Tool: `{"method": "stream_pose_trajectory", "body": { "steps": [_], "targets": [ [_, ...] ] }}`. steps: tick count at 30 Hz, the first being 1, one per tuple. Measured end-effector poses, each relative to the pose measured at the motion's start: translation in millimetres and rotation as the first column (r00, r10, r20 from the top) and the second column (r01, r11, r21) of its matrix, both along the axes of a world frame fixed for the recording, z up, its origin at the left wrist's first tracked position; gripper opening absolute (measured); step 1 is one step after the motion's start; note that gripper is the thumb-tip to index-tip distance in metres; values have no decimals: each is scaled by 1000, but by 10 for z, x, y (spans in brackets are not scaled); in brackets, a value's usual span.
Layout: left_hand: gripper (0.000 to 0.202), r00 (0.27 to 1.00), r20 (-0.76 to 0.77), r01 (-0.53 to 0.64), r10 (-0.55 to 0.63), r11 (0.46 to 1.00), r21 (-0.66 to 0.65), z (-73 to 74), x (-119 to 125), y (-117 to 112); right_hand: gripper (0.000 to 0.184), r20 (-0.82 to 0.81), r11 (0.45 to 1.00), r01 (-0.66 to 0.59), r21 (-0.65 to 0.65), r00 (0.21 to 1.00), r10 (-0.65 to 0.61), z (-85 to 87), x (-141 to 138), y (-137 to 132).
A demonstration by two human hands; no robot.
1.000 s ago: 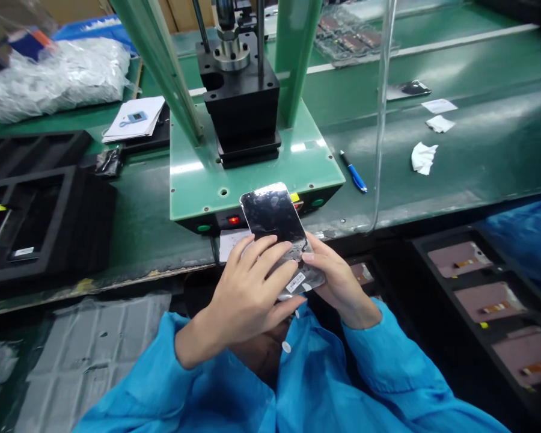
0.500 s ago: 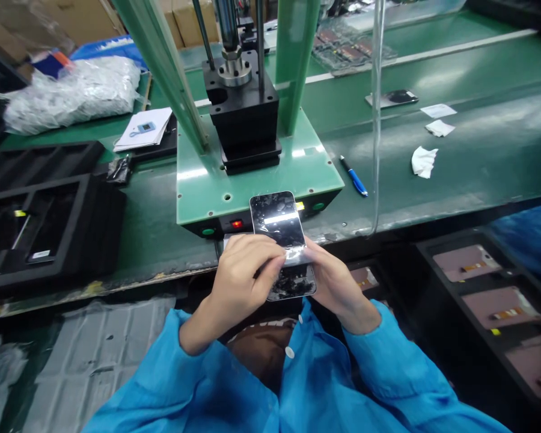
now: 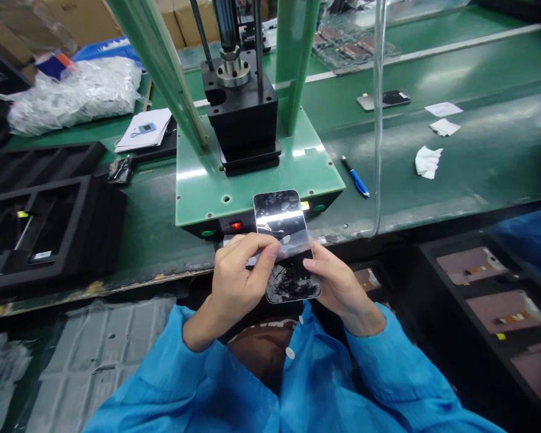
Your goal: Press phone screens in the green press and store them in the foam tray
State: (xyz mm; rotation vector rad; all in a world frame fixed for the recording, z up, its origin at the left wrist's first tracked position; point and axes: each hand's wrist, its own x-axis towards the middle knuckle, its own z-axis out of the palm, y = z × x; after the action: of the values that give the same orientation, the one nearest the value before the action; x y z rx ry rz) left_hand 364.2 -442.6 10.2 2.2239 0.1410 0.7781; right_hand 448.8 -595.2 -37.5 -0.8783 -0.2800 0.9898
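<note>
A dark glossy phone screen panel (image 3: 283,240) is held in front of me, just below the green press base. My right hand (image 3: 338,282) grips its right edge from beneath. My left hand (image 3: 241,273) pinches a clear protective film (image 3: 270,245) that lies partly lifted across the middle of the panel. Both sleeves are blue.
A press machine (image 3: 243,114) stands on a green base plate (image 3: 256,174) with a red light and green buttons. Black foam trays (image 3: 40,216) sit at left. A blue pen (image 3: 355,175), crumpled wipes (image 3: 427,161) and another panel (image 3: 383,99) lie on the green belt. Trays of panels (image 3: 496,288) at lower right.
My left hand's flat fingers have closed into a pinch and pulled the film up from the panel's lower end toward its middle. The panel's lower half is now bare.
</note>
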Motion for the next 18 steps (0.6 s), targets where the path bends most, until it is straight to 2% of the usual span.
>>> {"method": "stream_pose_trajectory", "body": {
  "steps": [3,8,13,18],
  "targets": [
    [20,1000,-25,-6,5,999,-39,13,2,5,38,11,1000,-17,-7,1000,17,16,25,1],
    [19,998,-63,4,-16,984,-178,0,-19,31,46,36,997,-47,57,998,45,-8,78,-35],
    [16,999,-35,-4,-6,964,-266,-55,-29,53,52,-8,974,-212,80,977,213,-46,115,-102],
    [14,1000,-13,19,-24,952,-306,-69,-26,63,50,53,956,-267,124,964,262,-29,144,-113]
  ]
}}
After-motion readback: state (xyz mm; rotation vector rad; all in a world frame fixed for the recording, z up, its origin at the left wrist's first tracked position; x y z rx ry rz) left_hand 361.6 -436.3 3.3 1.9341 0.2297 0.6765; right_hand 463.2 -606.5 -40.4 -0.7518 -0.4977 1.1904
